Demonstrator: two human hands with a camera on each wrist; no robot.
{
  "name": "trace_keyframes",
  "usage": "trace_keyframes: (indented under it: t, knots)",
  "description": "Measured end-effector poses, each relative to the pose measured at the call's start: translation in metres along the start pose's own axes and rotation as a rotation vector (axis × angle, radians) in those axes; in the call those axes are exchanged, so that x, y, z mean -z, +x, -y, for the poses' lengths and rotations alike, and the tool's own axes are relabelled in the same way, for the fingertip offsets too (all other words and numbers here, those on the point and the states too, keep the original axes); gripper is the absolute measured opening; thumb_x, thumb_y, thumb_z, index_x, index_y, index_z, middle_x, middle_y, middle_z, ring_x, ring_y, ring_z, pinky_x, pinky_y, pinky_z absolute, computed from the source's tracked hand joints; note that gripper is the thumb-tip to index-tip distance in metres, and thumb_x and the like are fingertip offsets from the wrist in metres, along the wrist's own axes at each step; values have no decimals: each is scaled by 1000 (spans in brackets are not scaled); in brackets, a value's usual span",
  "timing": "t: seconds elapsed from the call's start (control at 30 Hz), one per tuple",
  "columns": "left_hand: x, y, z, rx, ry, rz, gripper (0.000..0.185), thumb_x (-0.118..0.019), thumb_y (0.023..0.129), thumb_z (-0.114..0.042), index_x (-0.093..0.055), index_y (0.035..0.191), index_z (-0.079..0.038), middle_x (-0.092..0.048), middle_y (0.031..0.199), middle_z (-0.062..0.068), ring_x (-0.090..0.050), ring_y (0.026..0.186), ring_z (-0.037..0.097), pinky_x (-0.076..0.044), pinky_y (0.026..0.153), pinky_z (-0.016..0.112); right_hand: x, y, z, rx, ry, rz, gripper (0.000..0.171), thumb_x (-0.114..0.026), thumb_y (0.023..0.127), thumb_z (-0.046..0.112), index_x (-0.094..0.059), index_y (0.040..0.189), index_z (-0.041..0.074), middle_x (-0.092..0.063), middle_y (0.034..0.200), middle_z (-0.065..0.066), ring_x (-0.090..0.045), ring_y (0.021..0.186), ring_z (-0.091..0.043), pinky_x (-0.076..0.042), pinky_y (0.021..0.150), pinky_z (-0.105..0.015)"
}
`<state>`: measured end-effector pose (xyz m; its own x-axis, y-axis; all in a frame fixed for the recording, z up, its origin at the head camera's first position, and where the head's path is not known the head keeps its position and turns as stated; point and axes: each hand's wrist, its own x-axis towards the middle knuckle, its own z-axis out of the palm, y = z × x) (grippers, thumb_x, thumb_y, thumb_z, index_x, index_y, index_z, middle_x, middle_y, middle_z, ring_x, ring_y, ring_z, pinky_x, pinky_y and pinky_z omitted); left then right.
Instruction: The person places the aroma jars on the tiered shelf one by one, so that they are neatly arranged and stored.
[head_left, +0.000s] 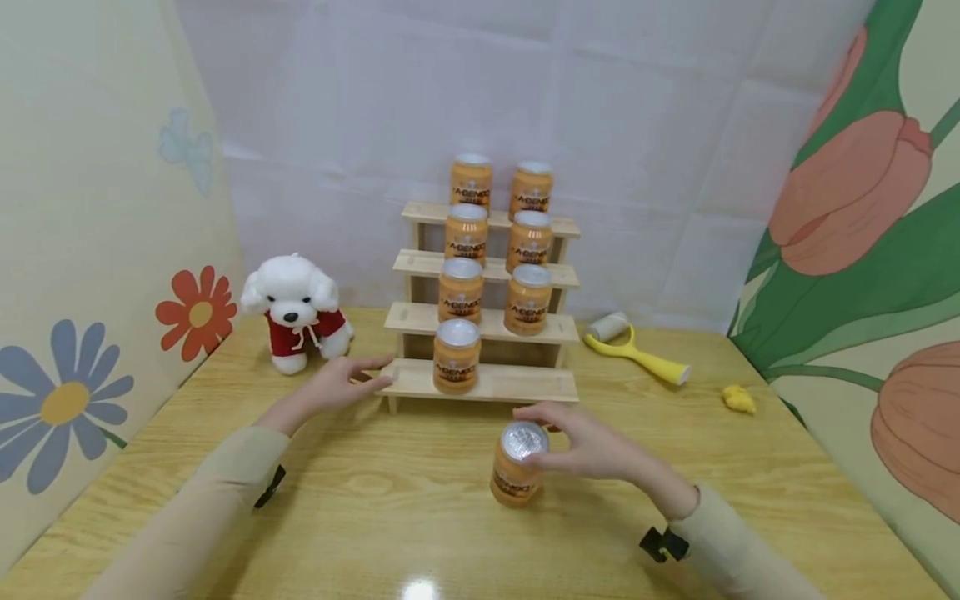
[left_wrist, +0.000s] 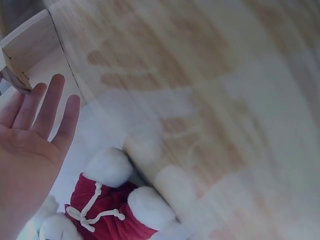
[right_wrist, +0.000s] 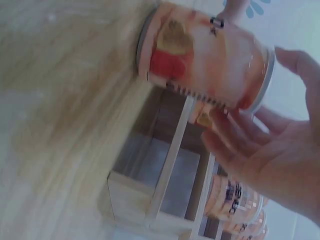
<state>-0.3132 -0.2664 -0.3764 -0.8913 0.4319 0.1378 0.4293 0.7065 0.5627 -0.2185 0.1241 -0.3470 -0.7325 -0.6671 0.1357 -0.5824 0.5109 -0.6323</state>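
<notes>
An orange can (head_left: 516,471) with a silver lid is in front of the wooden step rack (head_left: 517,383), low at the table. My right hand (head_left: 592,442) holds it near the lid, thumb on the near side and fingers on the far side; the right wrist view shows the can (right_wrist: 205,60) between thumb and fingers. My left hand (head_left: 333,387) has its fingers extended, tips at the left end of the lowest shelf. Two like cans stand on each of the upper three shelves; a single can (head_left: 457,358) stands left of centre on the lowest shelf.
A white plush dog (head_left: 292,308) in a red top sits left of the rack. To the right lie a yellow-handled lint roller (head_left: 637,354) and a small yellow lump (head_left: 738,399). A white cloth (head_left: 637,167) hangs behind; painted walls flank the table.
</notes>
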Motion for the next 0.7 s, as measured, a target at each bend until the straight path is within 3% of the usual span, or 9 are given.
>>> trace_keyframes:
  t: [0.1, 0.23, 0.4, 0.7]
  knots:
    - [0, 0, 0, 9, -9, -2, 55, -54, 94, -39, -47, 138, -7, -55, 130, 23, -65, 101, 32, -53, 84, 44, -8, -1, 6, -82, -10, -41, 73, -73, 79, 40, -45, 135, 3, -54, 127, -11, -54, 113, -25, -49, 96, -44]
    - [-1, 0, 1, 16, -24, 9, 56, -53, 95, -41, -45, 140, -7, -52, 133, 22, -64, 103, 32, -52, 87, 46, -19, 1, 11, -178, -3, -123, 77, -80, 71, 44, -49, 127, 1, -56, 115, -10, -57, 100, -19, -54, 81, -32]
    - [-2, 0, 0, 18, -30, 5, 57, -53, 95, -40, -45, 140, -8, -51, 134, 22, -63, 104, 33, -52, 88, 47, -25, 3, 13, -189, 13, -175, 72, -82, 68, 41, -52, 121, 3, -57, 110, -7, -57, 95, -15, -52, 77, -27]
    - [-1, -2, 1, 19, -38, -2, 56, -54, 95, -40, -46, 139, -7, -52, 134, 20, -61, 107, 35, -52, 88, 45, -26, 2, 13, -187, 72, -151, 77, -82, 69, 37, -51, 130, 2, -56, 108, -7, -55, 97, -18, -55, 79, -24]
